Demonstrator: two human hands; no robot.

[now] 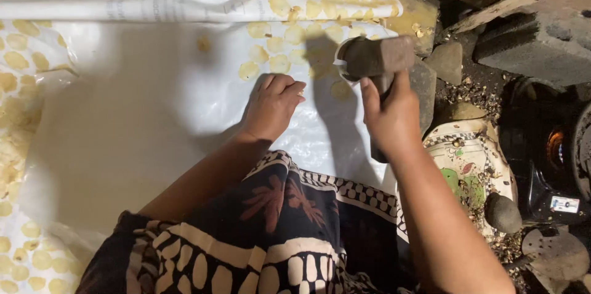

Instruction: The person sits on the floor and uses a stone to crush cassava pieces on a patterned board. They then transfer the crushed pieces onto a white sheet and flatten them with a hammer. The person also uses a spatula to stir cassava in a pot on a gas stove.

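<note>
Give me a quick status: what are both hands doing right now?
Right hand gripping a raised stone mallet. Left hand resting on the white plastic sheet, fingers curled. Flattened yellow discs spread just ahead; nothing between.

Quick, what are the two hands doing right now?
Left hand: fingers curled, resting on the white sheet; holding anything cannot be told.
Right hand: closed around the stone mallet.
</note>
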